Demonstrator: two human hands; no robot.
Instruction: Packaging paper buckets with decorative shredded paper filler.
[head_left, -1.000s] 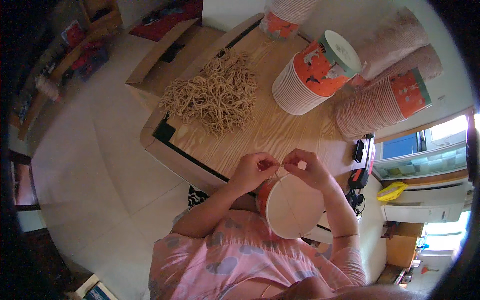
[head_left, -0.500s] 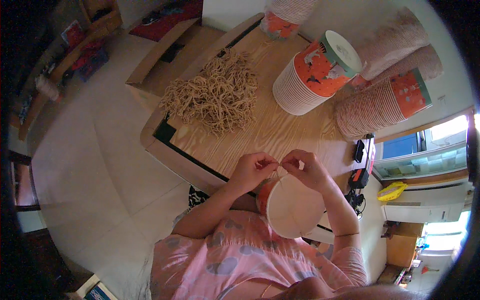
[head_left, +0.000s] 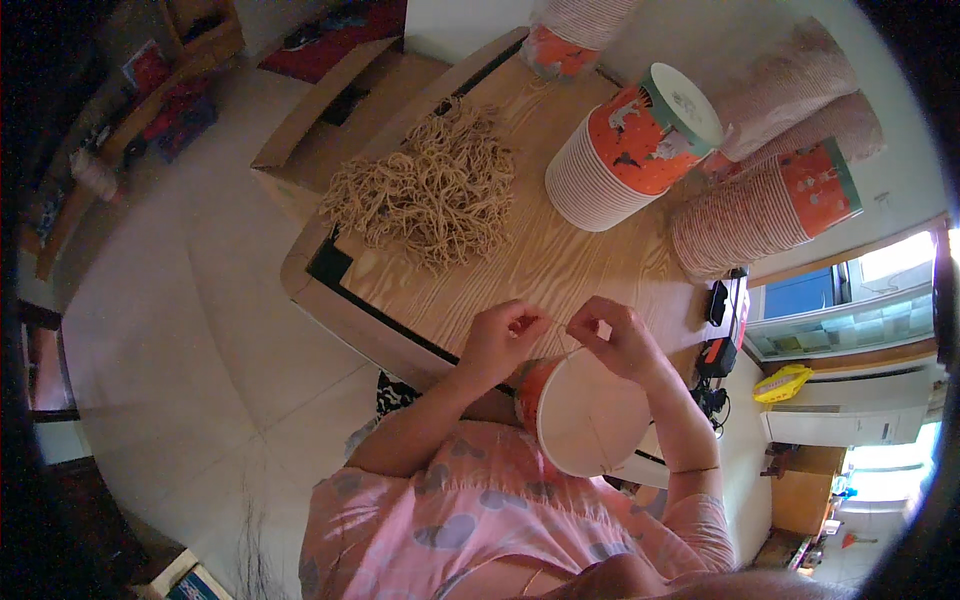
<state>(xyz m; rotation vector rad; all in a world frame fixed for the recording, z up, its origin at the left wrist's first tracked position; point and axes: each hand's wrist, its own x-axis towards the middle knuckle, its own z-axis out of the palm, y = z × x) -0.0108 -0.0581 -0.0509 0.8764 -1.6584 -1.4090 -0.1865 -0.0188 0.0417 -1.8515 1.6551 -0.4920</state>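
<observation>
One paper bucket (head_left: 572,412) sits before the person's torso (head_left: 470,510), a thin cord (head_left: 597,430) crossing its open mouth; by its far rim the left hand (head_left: 505,338) and right hand (head_left: 617,340), slightly apart, each pinch the cord, where gentle, even tension should spare the rim; beyond, tangled twine (head_left: 430,190) lies on the table (head_left: 545,268)
</observation>
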